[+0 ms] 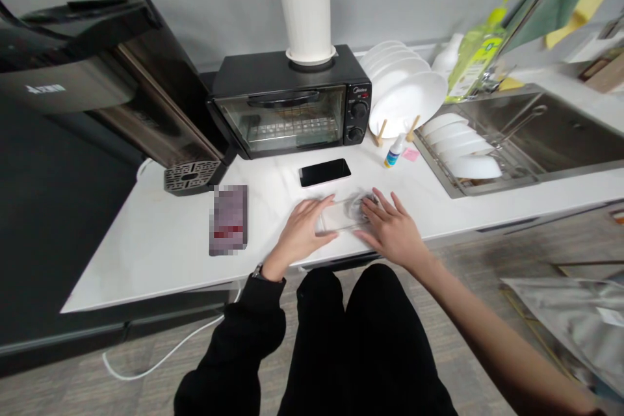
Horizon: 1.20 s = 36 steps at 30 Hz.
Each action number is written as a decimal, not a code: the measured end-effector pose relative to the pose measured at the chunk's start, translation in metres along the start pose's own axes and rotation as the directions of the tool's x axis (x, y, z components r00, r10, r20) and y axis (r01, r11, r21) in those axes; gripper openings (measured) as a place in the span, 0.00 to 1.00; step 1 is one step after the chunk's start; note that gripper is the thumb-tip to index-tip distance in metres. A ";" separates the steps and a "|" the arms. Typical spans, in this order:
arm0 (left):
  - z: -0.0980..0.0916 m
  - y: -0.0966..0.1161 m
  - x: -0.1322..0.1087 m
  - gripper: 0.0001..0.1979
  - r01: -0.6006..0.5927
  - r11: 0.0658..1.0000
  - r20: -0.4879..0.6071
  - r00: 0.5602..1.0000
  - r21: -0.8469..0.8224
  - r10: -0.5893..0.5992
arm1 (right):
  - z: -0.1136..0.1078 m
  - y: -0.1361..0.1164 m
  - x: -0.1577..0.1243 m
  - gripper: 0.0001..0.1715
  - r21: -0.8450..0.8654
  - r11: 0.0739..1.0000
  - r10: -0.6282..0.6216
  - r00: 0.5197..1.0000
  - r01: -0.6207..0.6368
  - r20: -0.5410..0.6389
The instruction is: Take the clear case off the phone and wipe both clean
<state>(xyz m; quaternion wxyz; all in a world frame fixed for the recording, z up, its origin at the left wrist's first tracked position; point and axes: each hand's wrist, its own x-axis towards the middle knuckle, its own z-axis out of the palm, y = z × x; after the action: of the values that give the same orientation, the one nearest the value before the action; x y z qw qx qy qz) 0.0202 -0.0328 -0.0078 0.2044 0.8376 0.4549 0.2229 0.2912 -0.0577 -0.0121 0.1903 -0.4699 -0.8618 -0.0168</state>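
A flat, pale rectangular box [336,215] lies on the white counter close to its front edge. My left hand [303,227] grips its left end, thumb on the near side and fingers on the far side. Over the right end, my right hand [392,229] presses its fingertips on a clear, roundish plastic thing [358,207], its thumb by the near edge of the box. That clear thing is blurred and partly covered by the fingers, so its kind cannot be made out. Behind the box rests a black-screened phone [325,173].
A black toaster oven [287,118] carries a white utensil pot [307,16]. On the left stand a drinks dispenser [160,91] and a blurred-out flat purple item [230,218]. To the right are a small spray bottle [394,152], racked plates [407,101] and a sink [550,123] with bowls.
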 end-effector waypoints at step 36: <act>-0.004 0.009 -0.005 0.52 0.096 0.995 0.035 0.995 -0.025 -0.095 | -0.002 0.004 0.034 0.19 0.628 0.758 0.145 0.984 -0.179 0.106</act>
<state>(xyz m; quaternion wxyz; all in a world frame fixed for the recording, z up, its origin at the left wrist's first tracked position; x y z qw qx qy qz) 0.0218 -0.0406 -0.0009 0.2337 0.8157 0.4880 0.2046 0.2791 -0.0285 0.0009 0.3165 -0.4510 -0.7775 0.3033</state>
